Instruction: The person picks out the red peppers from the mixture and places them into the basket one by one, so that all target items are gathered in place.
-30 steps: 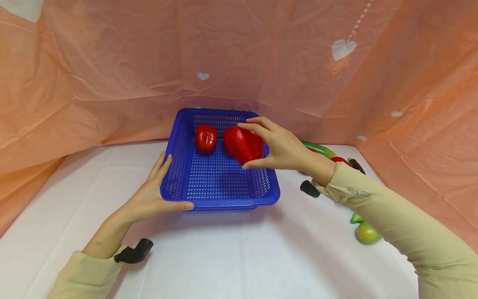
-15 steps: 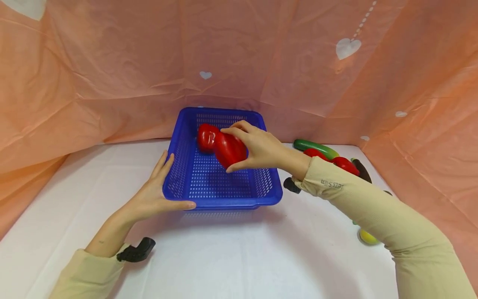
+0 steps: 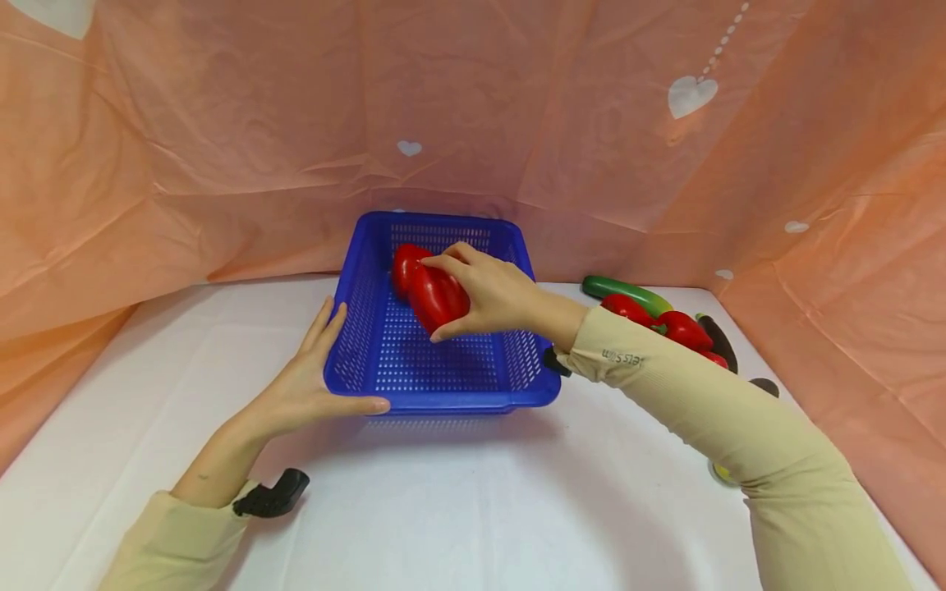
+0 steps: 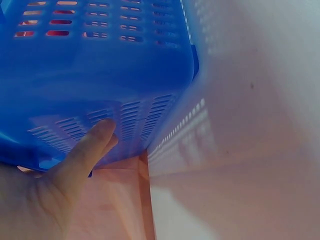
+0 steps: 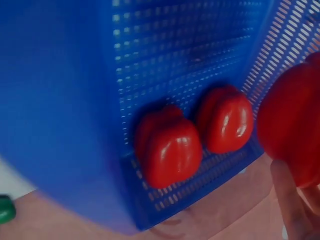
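My right hand (image 3: 498,287) grips a red bell pepper (image 3: 436,300) between thumb and fingers, over the inside of a blue plastic basket (image 3: 443,400). Two more red bell peppers lie in the basket; the right wrist view shows one pepper (image 5: 172,150) beside the other pepper (image 5: 229,122). In the head view the held pepper and hand cover one and partly overlap the other. My left hand (image 3: 299,390) is spread around the basket's near left corner, fingers straight along the outer side wall and thumb on the front rim.
On the right of the white table (image 3: 473,501) lie a green cucumber-like vegetable (image 3: 626,293), several red peppers (image 3: 683,330) and a dark eggplant-like one (image 3: 718,341). My right sleeve partly covers a yellow-green round item (image 3: 723,474). A peach curtain (image 3: 458,98) hangs behind the basket.
My right hand has carried the bell pepper leftward, from the basket's right side to beside the left pepper inside. My left hand stays at the corner.
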Available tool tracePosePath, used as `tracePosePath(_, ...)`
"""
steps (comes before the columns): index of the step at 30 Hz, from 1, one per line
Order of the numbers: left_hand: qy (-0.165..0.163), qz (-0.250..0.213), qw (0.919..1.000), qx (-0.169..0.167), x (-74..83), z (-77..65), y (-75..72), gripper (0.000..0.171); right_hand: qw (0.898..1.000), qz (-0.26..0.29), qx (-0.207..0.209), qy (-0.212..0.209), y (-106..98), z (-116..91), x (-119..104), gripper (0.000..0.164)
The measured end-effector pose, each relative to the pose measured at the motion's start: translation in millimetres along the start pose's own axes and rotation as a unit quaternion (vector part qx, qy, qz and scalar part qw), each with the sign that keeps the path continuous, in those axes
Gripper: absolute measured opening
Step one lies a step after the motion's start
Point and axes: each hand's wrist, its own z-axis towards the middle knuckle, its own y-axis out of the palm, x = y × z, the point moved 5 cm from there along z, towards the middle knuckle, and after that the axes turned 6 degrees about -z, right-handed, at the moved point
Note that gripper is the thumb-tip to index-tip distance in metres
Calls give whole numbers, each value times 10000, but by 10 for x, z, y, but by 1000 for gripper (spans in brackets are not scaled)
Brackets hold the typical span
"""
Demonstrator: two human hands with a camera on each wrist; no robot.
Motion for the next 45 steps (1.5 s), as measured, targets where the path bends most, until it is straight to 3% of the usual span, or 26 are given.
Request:
tracePosePath(10, -36, 14, 10000, 11, -3, -5, 8, 130, 9982, 512, -33, 304, 136, 186, -37, 91)
tracePosePath(21, -11, -39, 10000, 67, -28, -20, 3, 130, 9959, 615, -292, 599, 390, 384, -97, 92)
tracePosePath(37, 20, -77, 9999, 68, -32, 5, 6, 131, 9940, 313, -732, 750, 682, 509, -59, 95)
tracePosePath(45, 10, -28, 10000, 77, -31, -2, 3, 131, 9946, 54, -693, 770, 774, 550, -74, 96)
